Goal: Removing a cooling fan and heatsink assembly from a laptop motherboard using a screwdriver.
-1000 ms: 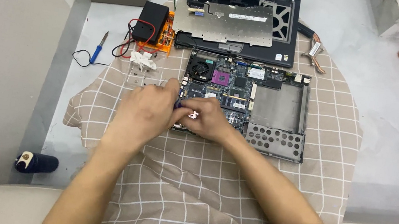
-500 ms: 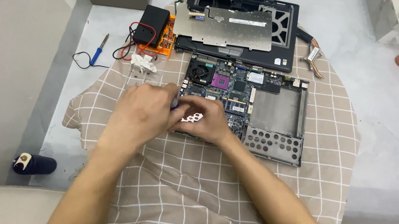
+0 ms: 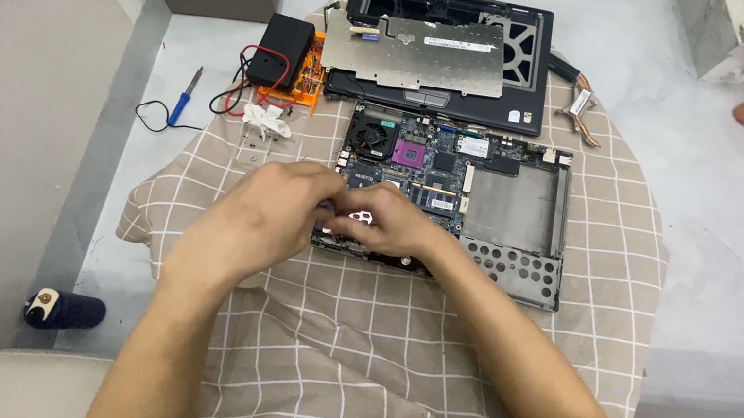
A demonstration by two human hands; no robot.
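Both hands stay together on the front left corner of the open laptop base (image 3: 490,207). The left hand (image 3: 268,213) and right hand (image 3: 389,226) now pinch a small silver part (image 3: 361,215) there, lifted a little higher than before.

left hand (image 3: 268,213) and right hand (image 3: 389,226) together, fingers curled, forearms converging

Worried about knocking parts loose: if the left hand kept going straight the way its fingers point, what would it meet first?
The left hand points right, so it would probably first meet the right hand, whose fingers nearly touch it over the opened laptop base. Depth between them is unclear.
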